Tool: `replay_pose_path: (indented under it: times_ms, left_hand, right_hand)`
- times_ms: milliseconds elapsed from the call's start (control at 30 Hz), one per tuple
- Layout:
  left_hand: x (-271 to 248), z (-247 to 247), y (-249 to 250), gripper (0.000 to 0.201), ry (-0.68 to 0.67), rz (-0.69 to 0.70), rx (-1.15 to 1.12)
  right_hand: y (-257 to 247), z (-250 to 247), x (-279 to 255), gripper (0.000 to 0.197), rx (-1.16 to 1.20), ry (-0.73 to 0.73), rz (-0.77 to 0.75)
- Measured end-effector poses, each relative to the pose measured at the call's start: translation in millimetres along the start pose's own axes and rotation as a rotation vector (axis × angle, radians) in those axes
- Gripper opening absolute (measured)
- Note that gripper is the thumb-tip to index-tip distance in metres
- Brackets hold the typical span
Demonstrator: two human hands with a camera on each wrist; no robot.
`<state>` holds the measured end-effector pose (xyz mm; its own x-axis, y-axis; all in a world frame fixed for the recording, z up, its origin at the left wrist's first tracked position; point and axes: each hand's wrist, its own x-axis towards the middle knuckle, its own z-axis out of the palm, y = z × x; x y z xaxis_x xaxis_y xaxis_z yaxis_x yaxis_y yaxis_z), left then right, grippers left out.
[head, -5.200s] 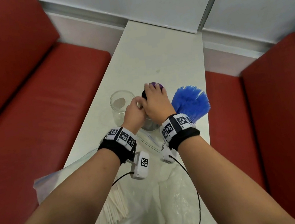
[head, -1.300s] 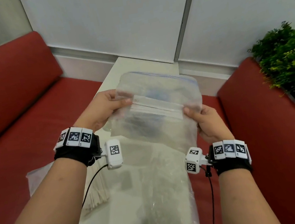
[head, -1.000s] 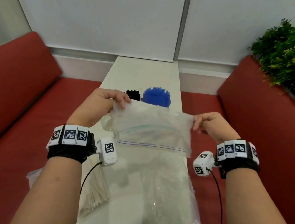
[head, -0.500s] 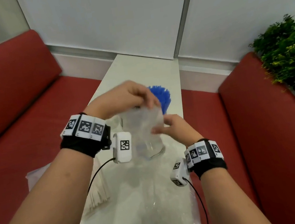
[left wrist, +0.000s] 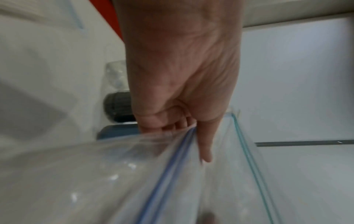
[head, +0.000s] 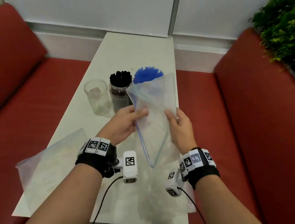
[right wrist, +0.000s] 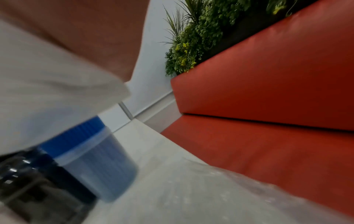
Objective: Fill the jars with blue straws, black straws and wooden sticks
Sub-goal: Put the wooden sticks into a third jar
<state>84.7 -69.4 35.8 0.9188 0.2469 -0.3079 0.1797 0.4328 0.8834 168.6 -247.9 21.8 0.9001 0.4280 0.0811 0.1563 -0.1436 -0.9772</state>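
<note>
Three jars stand in a row on the white table (head: 129, 56). The left clear jar (head: 98, 96) is empty, the middle jar (head: 120, 90) holds black straws, and the right jar (head: 147, 73) holds blue straws. An empty clear zip bag (head: 153, 99), held up in front of the blue jar, hides part of it. My left hand (head: 141, 113) pinches the bag's zip edge (left wrist: 172, 159). My right hand (head: 172, 114) holds its other side, thumb on the front. The wooden sticks lie in a bag (head: 54, 166) at the near left.
More crumpled clear plastic (head: 157, 198) lies at the table's near edge under my wrists. Red bench seats (head: 241, 115) run along both sides of the table. A green plant (head: 289, 29) stands behind the right backrest, and a white wall is beyond.
Half a second ago both hands were bunched close together on the bag, higher up. They have since come down and apart, and the bag hangs spread out between them.
</note>
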Motion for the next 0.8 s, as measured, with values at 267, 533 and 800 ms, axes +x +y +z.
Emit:
replay_pose_path:
  times_ms: [267, 533, 800]
  left_hand:
    - [8.8, 2.9, -111.3, 0.007, 0.050, -0.416, 0.267]
    - [10.4, -3.6, -139.8, 0.022, 0.072, -0.415, 0.650]
    - [-12.1, -51.2, -120.0, 0.020, 0.337, -0.316, 0.408]
  right_hand:
    - [85.6, -15.3, -55.6, 0.046, -0.785, 0.128, 0.137]
    - [156.2, 27.6, -103.6, 0.087, -1.057, -0.812, 0.210]
    - [175.1, 49.2, -79.7, 0.108, -1.209, -0.818, 0.251]
